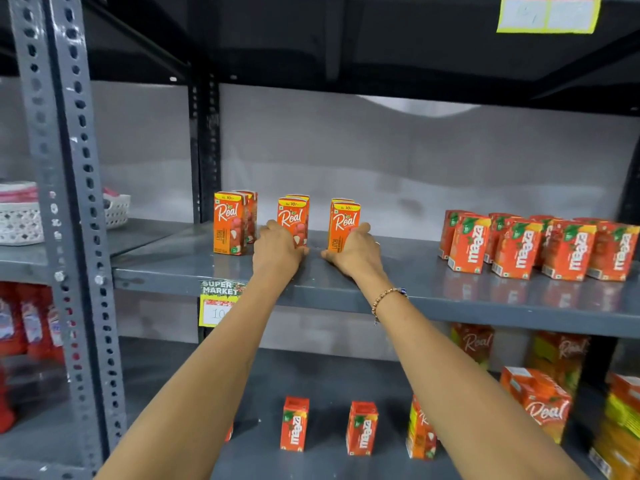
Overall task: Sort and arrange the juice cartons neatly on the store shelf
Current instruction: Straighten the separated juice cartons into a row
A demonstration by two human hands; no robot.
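Grey slotted-steel racking fills the view, and the middle shelf [408, 271] carries the cartons being sorted. Three short columns of orange "Real" cartons stand upright on its left half, each front reading "Real", "LITCHI" down the side and a yellow "Rs. 10/-" band on top. The left column [230, 225] stands free. The left hand [277, 249] is wrapped around the lower part of the middle Real carton [292, 218], and the right hand [358, 251] around the right Real carton [344, 223]; both grips are closed on their cartons, whose bases sit on the shelf. A beaded bracelet [388, 296] circles the right wrist.

The cartons' long axes are vertical, fronts facing out, and each has another carton behind it. The gaps between the three columns look roughly even, so the coming move is probably a sideways slide to close or square them; each hand sits directly before its own carton, equally near.

Well to the right on the same shelf, a cluster of red "maaza" cartons [540, 247] stands angled and uneven. A tag [218, 299] on the shelf edge reads "SUPER MARKET" with a "10" below. The lower shelf [329, 462] holds more maaza and Real cartons, scattered.
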